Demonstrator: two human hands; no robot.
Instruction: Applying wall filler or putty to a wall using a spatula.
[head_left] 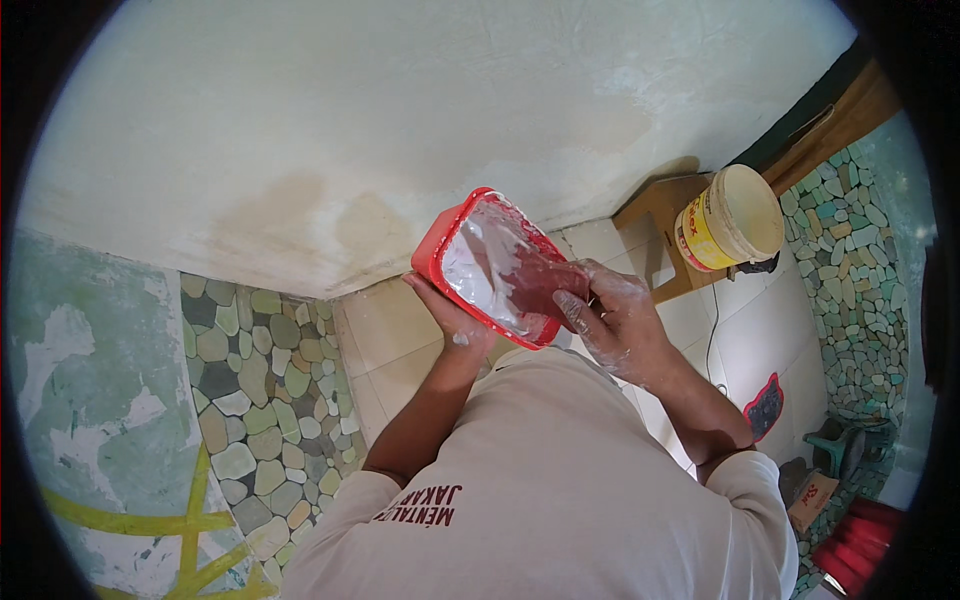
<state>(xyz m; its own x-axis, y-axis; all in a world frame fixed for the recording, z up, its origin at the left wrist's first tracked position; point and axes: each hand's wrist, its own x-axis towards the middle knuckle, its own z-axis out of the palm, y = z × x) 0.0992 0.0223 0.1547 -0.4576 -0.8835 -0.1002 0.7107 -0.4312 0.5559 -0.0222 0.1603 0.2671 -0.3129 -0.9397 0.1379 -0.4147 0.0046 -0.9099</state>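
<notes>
Right under the lens, filling the lower centre of the frame, is the person's pale shirt (560, 480), with both forearms rising out of it. Up at the centre, the left hand (450, 318) cups the red tray (495, 265) from beneath, fingers wrapped closed round its lower left edge. The right hand (615, 315), dusted white, grips the tray's lower right end, fingers curled over the rim and into the basin.

That tray is smeared with white paste and sits tilted, open face turned up towards the camera. Its long axis runs from upper left to lower right, the far end aimed at the pale wall (400, 110).

Risk now, as I judge it: the paste makes the rim slick, so a loosened grip could tip the tray and drop wet material onto the floor tiles (390, 340). At upper right, well apart, a cream bucket (735, 220) rests on a wooden stool (660, 205).
</notes>
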